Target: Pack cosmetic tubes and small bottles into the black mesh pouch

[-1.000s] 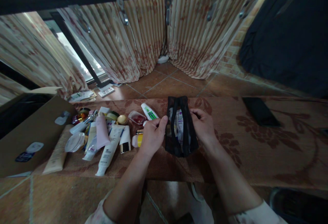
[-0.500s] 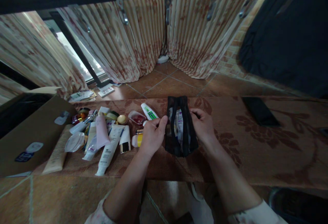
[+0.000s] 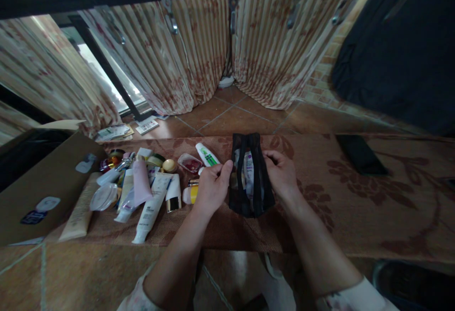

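A black mesh pouch (image 3: 264,192) stands on the cloth-covered bench, its top parted so that a white tube with purple print (image 3: 249,171) shows inside. My left hand (image 3: 213,185) grips the pouch's left side, thumb on top along the edge. On the opposite side, my right hand (image 3: 282,173) pinches the right edge; some of its fingertips are hidden behind the mesh. Just beyond my left hand lies a white and green tube (image 3: 206,154). A yellow and white bottle (image 3: 190,195) lies partly covered by that hand.
Left of my hands is a heap of cosmetics, with a pink tube (image 3: 141,180), a white tube (image 3: 152,209) and a beige tube (image 3: 80,209). A cardboard box (image 3: 53,192) stands at the far left. A black phone (image 3: 360,155) lies on the bench (image 3: 320,235) at the right.
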Demonstrator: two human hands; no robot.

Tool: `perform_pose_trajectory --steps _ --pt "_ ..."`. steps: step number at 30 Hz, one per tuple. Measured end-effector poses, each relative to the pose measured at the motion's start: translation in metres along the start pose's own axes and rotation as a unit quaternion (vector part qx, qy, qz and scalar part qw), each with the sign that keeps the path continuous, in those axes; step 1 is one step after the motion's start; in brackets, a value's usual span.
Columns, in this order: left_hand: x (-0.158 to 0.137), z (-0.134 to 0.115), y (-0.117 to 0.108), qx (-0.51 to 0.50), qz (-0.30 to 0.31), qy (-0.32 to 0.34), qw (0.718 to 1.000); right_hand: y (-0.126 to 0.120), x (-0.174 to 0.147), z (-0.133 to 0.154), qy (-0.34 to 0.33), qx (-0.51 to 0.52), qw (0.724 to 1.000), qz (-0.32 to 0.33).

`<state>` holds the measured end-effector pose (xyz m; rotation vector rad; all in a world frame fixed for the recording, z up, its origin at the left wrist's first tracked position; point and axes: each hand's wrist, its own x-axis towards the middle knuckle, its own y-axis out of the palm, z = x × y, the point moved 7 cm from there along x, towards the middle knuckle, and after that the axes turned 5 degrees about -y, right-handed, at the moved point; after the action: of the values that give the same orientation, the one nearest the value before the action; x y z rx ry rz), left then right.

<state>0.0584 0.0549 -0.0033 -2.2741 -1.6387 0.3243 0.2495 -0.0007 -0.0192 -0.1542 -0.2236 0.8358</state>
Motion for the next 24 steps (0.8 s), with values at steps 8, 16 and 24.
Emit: perform_pose_trajectory --steps 8,16,24 --pt "0.0003 -0.0005 0.0002 0.005 -0.001 -0.002 1.000 -0.0001 0.0003 -0.0002 -0.002 -0.004 1.000 -0.003" --pt "-0.0005 -0.0025 0.0003 0.000 0.000 0.002 1.000 0.0002 -0.0006 0.0025 -0.007 -0.001 1.000 0.001" --pt "0.0000 -0.0013 0.0009 0.004 -0.001 0.007 1.000 0.0009 -0.0001 0.0007 0.002 0.007 1.000 0.003"
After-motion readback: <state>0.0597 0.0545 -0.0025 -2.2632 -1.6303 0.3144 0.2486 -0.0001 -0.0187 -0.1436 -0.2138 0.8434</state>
